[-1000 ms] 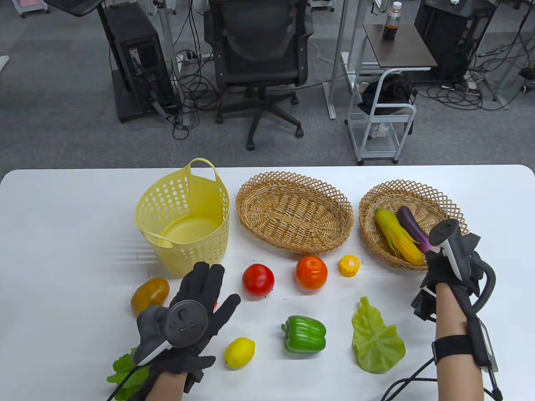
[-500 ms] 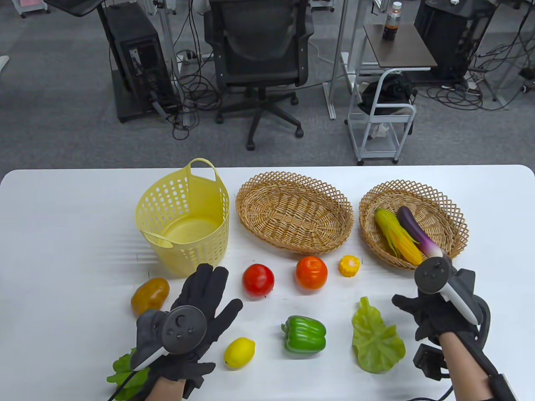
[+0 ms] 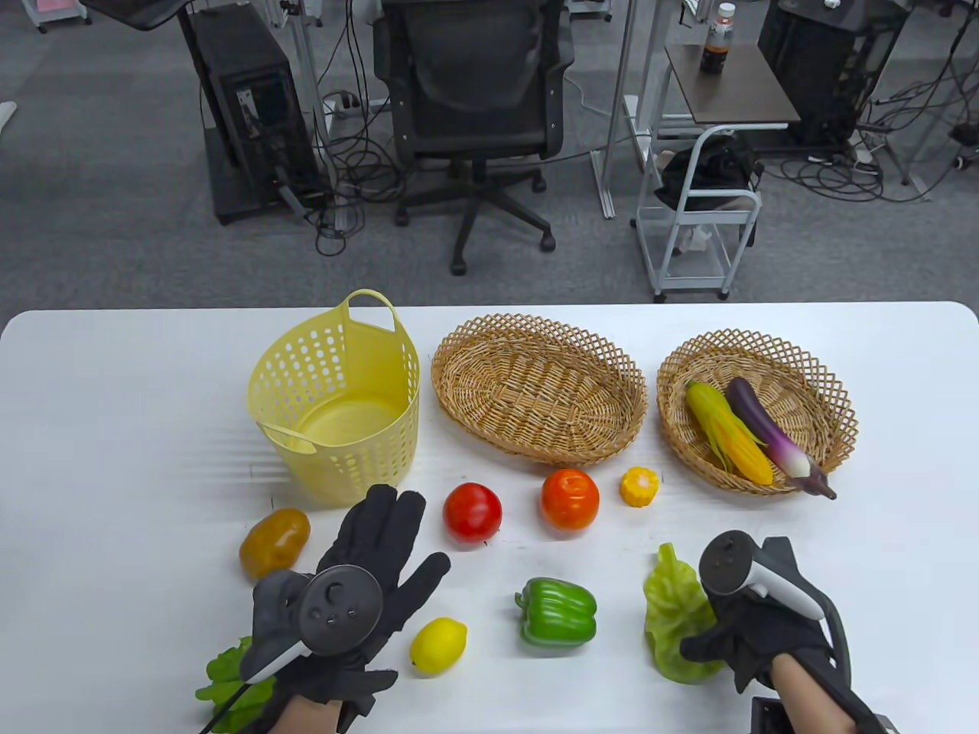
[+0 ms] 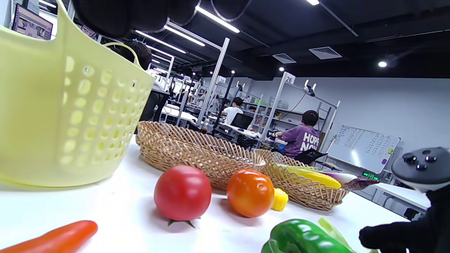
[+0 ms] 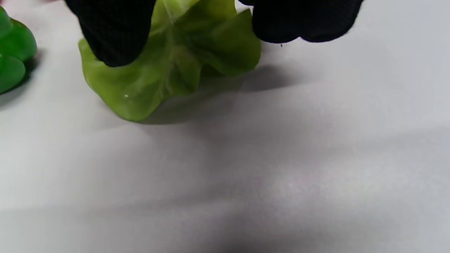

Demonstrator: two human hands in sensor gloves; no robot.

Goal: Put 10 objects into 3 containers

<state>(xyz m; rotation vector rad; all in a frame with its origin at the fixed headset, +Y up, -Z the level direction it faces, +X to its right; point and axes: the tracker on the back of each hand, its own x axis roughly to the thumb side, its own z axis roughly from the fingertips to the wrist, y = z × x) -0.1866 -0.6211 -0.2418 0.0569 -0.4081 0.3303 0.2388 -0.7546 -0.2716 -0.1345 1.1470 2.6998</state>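
Down at the near edge, the right hand (image 3: 753, 634) sits over the cabbage leaf (image 3: 673, 612), and in the right wrist view its fingertips (image 5: 112, 38) press onto the crumpled leaf from either side, closing round it while it lies on the white table (image 3: 115, 459). Over on the other side, the left hand (image 3: 359, 581) is spread flat, fingers wide, gripping nothing; under it, in the left wrist view, lies a red-orange chili (image 4: 52, 239). A green lettuce (image 3: 226, 677) peeks out beside that wrist, and a lemon (image 3: 438, 645) lies just right of the hand. The green bell pepper (image 3: 557, 612) sits between lemon and leaf.

Next row back: a brownish-orange tomato (image 3: 274, 541) on the left, a red tomato (image 3: 473, 513), an orange tomato (image 3: 570, 498) and a small yellow corn piece (image 3: 640, 486).

Farthest out stand the three containers: the yellow plastic basket (image 3: 336, 397) on the left, nothing in it; the oval wicker basket (image 3: 539, 388) in the middle, nothing in it; and the round wicker basket (image 3: 753, 348) on the right, holding the corn cob (image 3: 726, 432) and the purple eggplant (image 3: 772, 436), its stem end poking over the near rim.
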